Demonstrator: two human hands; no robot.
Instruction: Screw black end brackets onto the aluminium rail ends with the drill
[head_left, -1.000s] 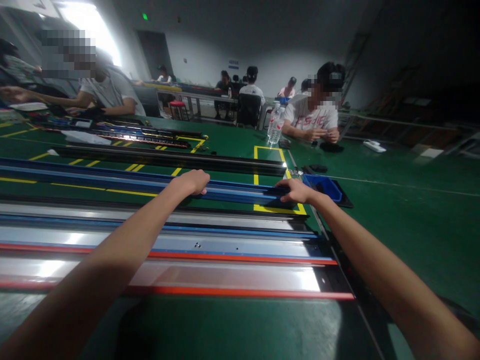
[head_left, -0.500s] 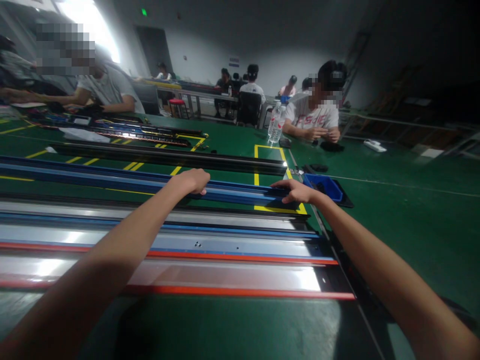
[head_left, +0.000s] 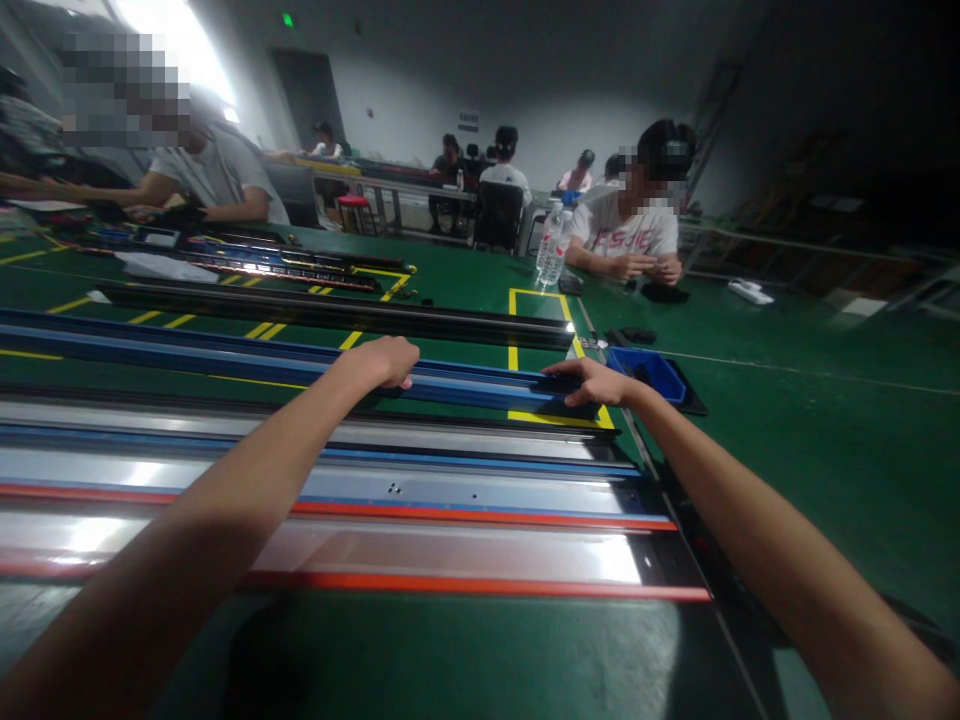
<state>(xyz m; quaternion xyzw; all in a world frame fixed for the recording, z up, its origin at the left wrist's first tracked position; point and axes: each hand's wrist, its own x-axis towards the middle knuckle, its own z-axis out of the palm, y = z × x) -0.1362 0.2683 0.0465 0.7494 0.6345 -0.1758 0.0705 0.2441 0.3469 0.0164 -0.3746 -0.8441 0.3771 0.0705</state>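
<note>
A long blue metal profile [head_left: 480, 383] lies crosswise over the green table. My left hand [head_left: 391, 362] is closed on its middle stretch, with the fingertips mostly hidden behind the hand. Near the right end, my right hand [head_left: 592, 383] grips the same profile, thumb at the near side and fingers over the far edge. Closer to me lie a silver profile with black edges [head_left: 480, 437], a silver-blue panel with small holes [head_left: 442, 490] and a clear-topped strip with red edges [head_left: 450, 550]. Beyond the blue profile rests a black profile [head_left: 450, 322].
A blue bin [head_left: 656, 378] stands right of my right hand. Two water bottles [head_left: 551, 245] are farther back, before a seated co-worker [head_left: 626, 225]. Electronic parts [head_left: 255, 258] lie at the back left, near another person [head_left: 217, 170]. Yellow tape [head_left: 513, 340] marks the table.
Both hands stay on the blue profile in nearly the same place. The profiles show at most a very slight shift in view.
</note>
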